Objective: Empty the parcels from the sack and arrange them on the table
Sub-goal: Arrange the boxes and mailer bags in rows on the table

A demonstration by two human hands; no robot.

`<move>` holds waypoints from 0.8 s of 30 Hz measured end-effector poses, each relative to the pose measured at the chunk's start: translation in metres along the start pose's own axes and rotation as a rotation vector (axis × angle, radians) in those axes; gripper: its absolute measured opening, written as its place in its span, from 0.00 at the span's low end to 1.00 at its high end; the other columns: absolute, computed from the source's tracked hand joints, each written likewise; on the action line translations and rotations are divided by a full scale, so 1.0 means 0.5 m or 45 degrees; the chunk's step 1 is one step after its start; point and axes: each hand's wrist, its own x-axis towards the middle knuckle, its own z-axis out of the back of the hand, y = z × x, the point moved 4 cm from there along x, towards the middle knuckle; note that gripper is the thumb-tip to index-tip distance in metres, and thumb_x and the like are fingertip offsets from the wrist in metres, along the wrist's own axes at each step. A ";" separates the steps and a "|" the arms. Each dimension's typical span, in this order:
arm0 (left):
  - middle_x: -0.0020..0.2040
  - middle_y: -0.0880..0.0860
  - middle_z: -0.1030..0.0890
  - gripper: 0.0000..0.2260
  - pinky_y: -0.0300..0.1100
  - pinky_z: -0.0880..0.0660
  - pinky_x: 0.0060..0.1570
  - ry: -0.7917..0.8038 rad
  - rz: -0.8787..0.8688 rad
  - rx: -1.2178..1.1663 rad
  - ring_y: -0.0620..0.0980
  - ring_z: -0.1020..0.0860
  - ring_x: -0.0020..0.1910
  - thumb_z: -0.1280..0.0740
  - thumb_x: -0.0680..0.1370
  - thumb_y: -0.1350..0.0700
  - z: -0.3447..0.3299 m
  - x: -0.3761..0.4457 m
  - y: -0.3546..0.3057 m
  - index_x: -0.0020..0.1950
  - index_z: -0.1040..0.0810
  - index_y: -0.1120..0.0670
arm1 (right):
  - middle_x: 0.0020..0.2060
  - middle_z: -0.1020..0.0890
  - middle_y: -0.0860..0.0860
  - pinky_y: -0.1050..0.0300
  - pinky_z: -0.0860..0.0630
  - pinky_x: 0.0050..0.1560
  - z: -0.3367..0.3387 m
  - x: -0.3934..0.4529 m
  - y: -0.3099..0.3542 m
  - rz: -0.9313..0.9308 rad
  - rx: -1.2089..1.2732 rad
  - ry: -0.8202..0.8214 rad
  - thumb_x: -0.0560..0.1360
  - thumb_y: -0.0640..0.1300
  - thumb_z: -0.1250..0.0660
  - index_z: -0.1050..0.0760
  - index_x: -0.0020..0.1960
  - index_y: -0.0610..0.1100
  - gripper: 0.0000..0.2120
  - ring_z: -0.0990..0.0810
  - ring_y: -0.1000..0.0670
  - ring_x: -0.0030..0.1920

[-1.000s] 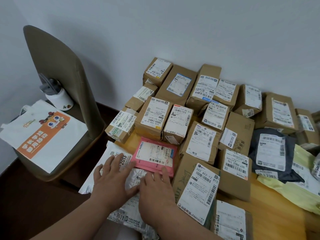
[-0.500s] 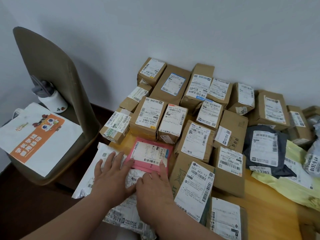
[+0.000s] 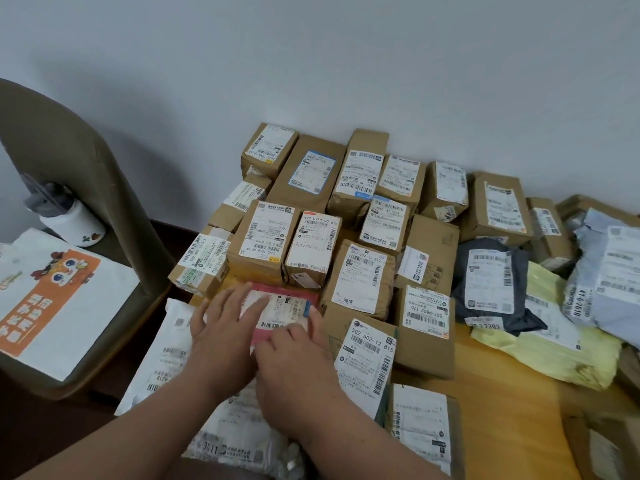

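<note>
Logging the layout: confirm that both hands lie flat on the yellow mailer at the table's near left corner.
Wrong colour. In the head view the left hand and right hand lie flat on the pink mailer; the yellow mailer lies untouched to the right.

Head view, angled down, close, edges perhaps warped

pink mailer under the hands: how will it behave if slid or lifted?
The pink mailer looks thin and flat, so probably light and somewhat floppy if lifted by one edge. It partly overlaps the white poly bag, a smooth-looking surface, so it may slide easily. Left hand and right hand lie on it with straight fingers, suiting a push.
</note>
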 end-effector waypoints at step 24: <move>0.79 0.49 0.54 0.28 0.60 0.49 0.74 0.123 -0.033 -0.231 0.57 0.55 0.77 0.39 0.78 0.44 -0.002 -0.015 -0.310 0.76 0.44 0.42 | 0.75 0.48 0.47 0.42 0.34 0.64 -0.046 -0.412 -0.311 -0.864 0.282 0.565 0.67 0.69 0.31 0.74 0.75 0.56 0.60 0.36 0.40 0.69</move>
